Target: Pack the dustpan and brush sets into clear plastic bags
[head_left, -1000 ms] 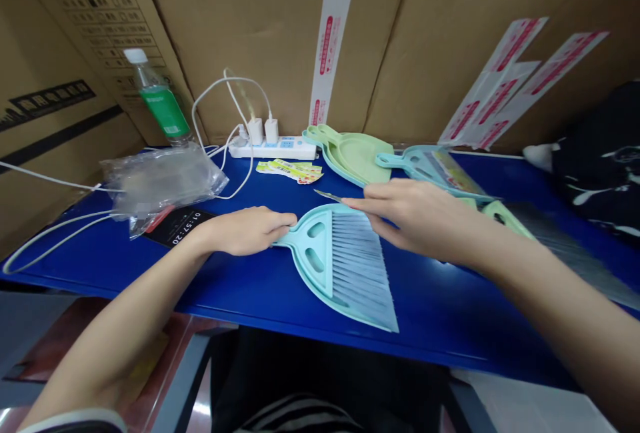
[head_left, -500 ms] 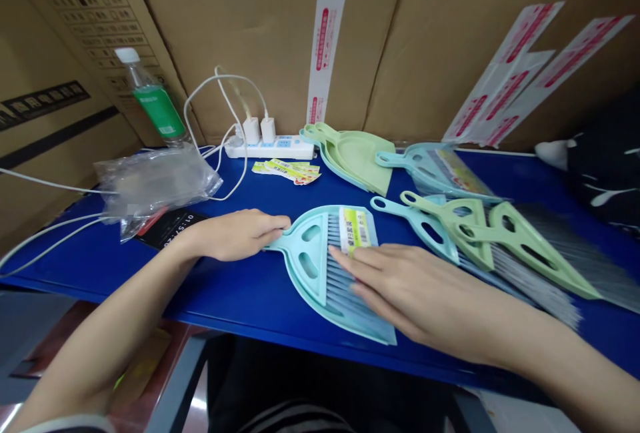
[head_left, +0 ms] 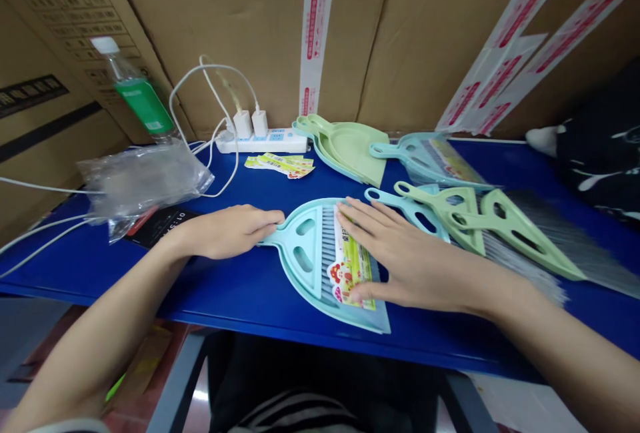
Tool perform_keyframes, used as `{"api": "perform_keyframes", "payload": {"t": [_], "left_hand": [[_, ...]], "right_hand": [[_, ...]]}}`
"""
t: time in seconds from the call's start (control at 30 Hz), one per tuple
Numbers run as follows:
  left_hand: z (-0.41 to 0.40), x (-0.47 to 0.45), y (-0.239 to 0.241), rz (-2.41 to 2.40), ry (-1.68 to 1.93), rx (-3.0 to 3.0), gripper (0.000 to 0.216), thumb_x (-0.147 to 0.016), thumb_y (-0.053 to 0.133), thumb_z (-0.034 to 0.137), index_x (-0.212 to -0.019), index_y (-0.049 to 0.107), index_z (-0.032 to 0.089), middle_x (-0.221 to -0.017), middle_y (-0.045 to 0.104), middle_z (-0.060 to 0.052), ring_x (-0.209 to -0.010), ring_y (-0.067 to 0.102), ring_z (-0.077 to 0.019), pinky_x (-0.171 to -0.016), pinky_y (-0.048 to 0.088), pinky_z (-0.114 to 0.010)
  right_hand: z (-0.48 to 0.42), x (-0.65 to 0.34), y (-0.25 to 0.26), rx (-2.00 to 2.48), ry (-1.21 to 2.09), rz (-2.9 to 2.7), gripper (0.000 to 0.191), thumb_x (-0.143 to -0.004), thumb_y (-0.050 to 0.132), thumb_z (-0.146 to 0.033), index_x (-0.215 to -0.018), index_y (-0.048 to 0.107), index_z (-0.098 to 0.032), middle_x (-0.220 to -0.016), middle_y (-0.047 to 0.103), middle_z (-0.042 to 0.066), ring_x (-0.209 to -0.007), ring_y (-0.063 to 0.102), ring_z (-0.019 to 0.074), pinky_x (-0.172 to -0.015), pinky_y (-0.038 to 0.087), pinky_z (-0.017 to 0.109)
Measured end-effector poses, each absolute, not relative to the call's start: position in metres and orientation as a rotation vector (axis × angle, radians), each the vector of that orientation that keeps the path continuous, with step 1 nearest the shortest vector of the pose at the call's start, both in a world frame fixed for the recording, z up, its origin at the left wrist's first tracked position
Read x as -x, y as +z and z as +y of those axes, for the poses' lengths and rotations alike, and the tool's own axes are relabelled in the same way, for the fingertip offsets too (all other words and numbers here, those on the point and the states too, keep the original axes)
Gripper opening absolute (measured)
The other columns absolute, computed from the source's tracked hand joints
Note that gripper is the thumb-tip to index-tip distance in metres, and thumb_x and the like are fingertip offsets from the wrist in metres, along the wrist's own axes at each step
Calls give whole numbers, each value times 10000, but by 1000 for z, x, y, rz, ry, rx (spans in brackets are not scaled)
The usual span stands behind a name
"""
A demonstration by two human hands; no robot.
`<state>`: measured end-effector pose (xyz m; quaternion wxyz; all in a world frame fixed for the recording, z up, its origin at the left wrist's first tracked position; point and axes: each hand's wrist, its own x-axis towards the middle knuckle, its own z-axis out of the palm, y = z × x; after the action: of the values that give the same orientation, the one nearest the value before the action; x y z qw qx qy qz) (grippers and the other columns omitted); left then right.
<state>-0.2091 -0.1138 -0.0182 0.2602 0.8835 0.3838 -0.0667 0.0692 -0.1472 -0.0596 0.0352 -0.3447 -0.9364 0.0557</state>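
Note:
A light blue dustpan [head_left: 306, 256] with a brush nested in it lies on the blue table [head_left: 240, 286] in front of me. My left hand [head_left: 227, 231] is closed on the dustpan's handle. My right hand [head_left: 400, 256] lies flat, fingers stretched out, pressing a yellow-green label [head_left: 350, 266] onto the brush bristles. The label is partly hidden under my fingers.
Loose blue and green brushes [head_left: 470, 223] lie to the right. Stacked green dustpans [head_left: 350, 149], a labelled blue set [head_left: 430, 159], spare labels [head_left: 280, 164], a power strip [head_left: 260, 141], a bottle [head_left: 137, 96] and plastic bags [head_left: 140, 179] sit behind. Cardboard boxes [head_left: 240, 26] wall the back.
My right hand laid the label on the bristles, then slid down and flattened over it. The left hand stayed on the handle. The camera tilted slightly.

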Motion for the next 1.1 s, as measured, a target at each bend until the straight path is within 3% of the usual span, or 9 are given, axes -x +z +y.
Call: {"api": "perform_keyframes", "payload": {"t": [0.3,0.57,0.87,1.1], "left_hand": [[-115,209,-18,1041,-183,-2406,261,-959,246,357,-811,409,215,-745,519,14,-664,489,-141,-651,385,-251],[-115,208,-18,1048,-184,-2406,266,-957,239,355,-814,413,214,-759,529,11,-675,497,-144,-662,393,-253],[-117,208,-17,1059,-196,-2417,261,-966,238,335,-824,422,215,-779,550,5,-691,513,-150,-680,401,-256],[-117,207,-17,1060,-197,-2433,250,-963,243,326,-812,410,216,-762,532,5,-676,506,-152,-661,391,-257]], "right_hand": [[-153,-65,-58,1133,346,-2874,1068,-815,427,-770,-1522,171,-11,-1556,180,249,-1437,109,393,-1136,228,588],[-151,-66,-49,1191,403,-2857,1082,-791,443,-791,-1525,192,-36,-1566,174,235,-1440,101,400,-1103,300,595],[-137,-79,-58,1114,-5,-2727,895,-869,397,-718,-1510,290,-103,-1500,378,219,-1396,287,400,-1047,356,625],[-122,-87,-64,1190,-301,-2641,774,-901,366,-670,-1385,503,-82,-1366,546,209,-1295,423,418,-990,396,617]]}}
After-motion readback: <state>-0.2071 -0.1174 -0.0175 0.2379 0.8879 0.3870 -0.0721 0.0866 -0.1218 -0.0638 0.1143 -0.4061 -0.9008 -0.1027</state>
